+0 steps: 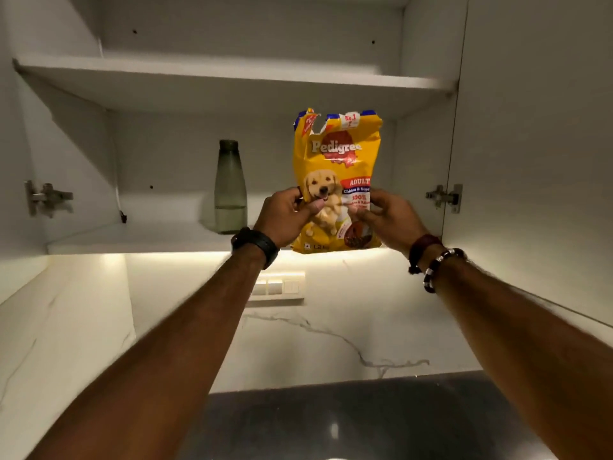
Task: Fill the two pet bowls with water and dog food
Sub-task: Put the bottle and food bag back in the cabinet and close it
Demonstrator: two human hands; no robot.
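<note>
A yellow dog food bag (pixel 335 161) with a torn top stands upright at the front edge of the lower shelf of an open wall cabinet. My left hand (pixel 287 219) grips its lower left side, thumb across the dog picture. My right hand (pixel 388 217) grips its lower right side. A grey-green water bottle (pixel 230 187), partly filled, stands on the same shelf to the left of the bag. No pet bowls are in view.
The cabinet's lower shelf (pixel 132 239) and upper shelf (pixel 199 74) are white. An open cabinet door (pixel 537 161) hangs at the right. Below are a lit marble backsplash with a switch plate (pixel 278 287) and a dark countertop (pixel 348 419).
</note>
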